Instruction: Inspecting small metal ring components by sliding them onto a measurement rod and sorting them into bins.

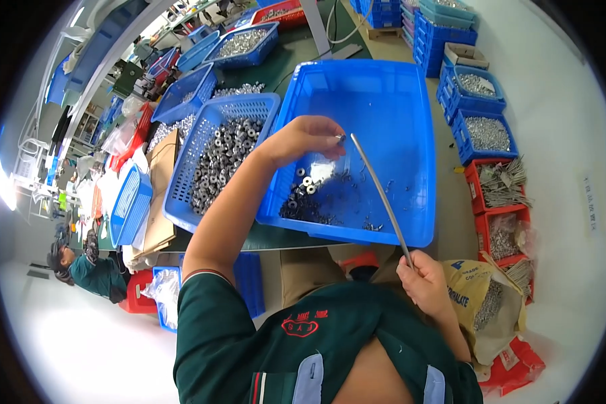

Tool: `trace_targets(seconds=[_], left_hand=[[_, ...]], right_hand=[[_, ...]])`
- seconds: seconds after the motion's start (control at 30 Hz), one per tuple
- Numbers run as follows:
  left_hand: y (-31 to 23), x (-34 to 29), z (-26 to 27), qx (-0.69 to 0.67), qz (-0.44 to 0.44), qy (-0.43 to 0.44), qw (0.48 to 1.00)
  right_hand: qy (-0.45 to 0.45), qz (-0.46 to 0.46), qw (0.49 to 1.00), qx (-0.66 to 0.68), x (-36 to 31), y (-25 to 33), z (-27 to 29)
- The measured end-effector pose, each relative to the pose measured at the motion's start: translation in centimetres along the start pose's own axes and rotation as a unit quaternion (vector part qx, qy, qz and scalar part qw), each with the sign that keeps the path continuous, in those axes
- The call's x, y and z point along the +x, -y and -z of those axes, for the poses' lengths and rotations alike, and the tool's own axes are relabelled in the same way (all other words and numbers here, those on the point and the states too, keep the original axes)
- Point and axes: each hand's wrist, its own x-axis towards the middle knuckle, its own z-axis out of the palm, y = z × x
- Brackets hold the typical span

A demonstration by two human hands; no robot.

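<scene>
Over the large blue bin [397,94], my left hand [306,139] is closed in a pinch. Between its fingertips shows a small dark metal part [341,140], too small to make out fully. My right hand [424,279], at the near right of the bin, is closed around the lower end of a long thin grey metal rod [384,198]. The rod slants up and left, its far tip close to the small part; I cannot tell whether they touch. On the bin's floor lie several ring-shaped metal parts [310,185] and dark curled scraps [374,225].
Left of the bin stands a blue perforated basket [175,195] full of dark ring-shaped parts. Beyond are more baskets of metal parts [242,44]. Blue crates [481,131] and red boxes [501,182] line the right, near an open sack [488,303]. A person [94,273] sits far left.
</scene>
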Motion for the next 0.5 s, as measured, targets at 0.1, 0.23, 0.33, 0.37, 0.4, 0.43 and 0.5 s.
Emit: trace_targets(seconds=[0.1, 0.23, 0.33, 0.37, 0.4, 0.43, 0.5], left_hand=[[-0.4, -0.6, -0.5, -0.073, -0.017, 0.008, 0.997], [-0.6, -0.7, -0.9, -0.129, -0.032, 0.019, 0.991], [-0.7, -1.0, -1.0, -0.147, -0.04, 0.023, 0.988], [-0.8, -1.1, -1.1, -0.156, -0.044, 0.022, 0.986], [-0.9, -1.2, -1.2, -0.157, -0.045, 0.023, 0.986], [-1.1, -1.2, -1.2, -0.141, -0.046, 0.01, 0.989], [-1.3, -1.3, -1.3, -0.127, -0.046, -0.004, 0.991]], right_hand=[[0.006, 0.01, 1.0, -0.004, -0.2, 0.1, 0.0], [0.02, 0.014, 0.999, -0.021, -0.6, 0.3, -0.1], [0.029, -0.004, 1.0, -0.007, -0.8, 0.5, -0.2], [0.032, -0.017, 0.999, -0.004, -1.0, 1.0, -0.2], [0.037, -0.03, 0.999, -0.001, -1.1, 1.2, -0.3], [0.036, -0.031, 0.999, -0.002, -1.1, 1.2, -0.3], [-0.026, 0.097, 0.978, -0.184, -1.2, 1.0, -0.4]])
